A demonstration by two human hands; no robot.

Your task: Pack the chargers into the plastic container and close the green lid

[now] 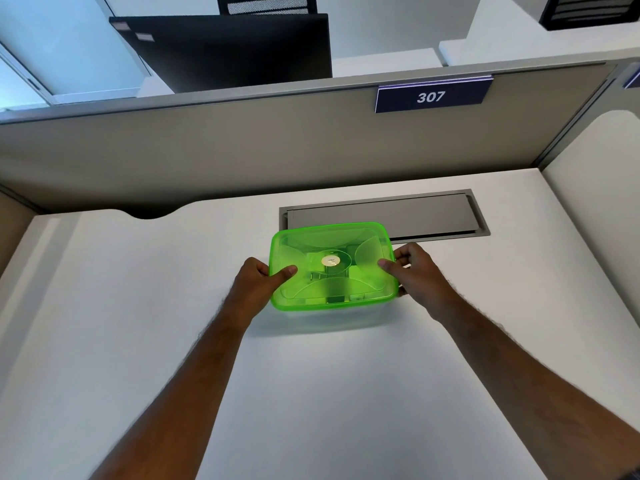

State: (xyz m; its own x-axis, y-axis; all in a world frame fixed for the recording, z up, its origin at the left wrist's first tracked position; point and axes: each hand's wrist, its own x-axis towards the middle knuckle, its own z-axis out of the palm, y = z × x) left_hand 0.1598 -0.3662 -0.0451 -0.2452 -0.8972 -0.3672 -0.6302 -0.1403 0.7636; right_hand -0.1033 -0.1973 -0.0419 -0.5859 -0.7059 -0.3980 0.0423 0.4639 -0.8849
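A translucent green lid point(332, 244) lies on top of the plastic container, which sits on the white desk point(311, 375) and is almost wholly hidden under it. Pale charger shapes show dimly through the lid near its middle. My left hand point(258, 282) grips the lid's left edge, thumb on top. My right hand point(414, 271) grips the right edge, thumb pressed on the lid and fingers curled around the side.
A grey cable-tray flap point(433, 213) is set into the desk just behind the container. A beige partition point(242, 147) with a "307" sign point(431, 97) stands at the back, and another panel closes the right side.
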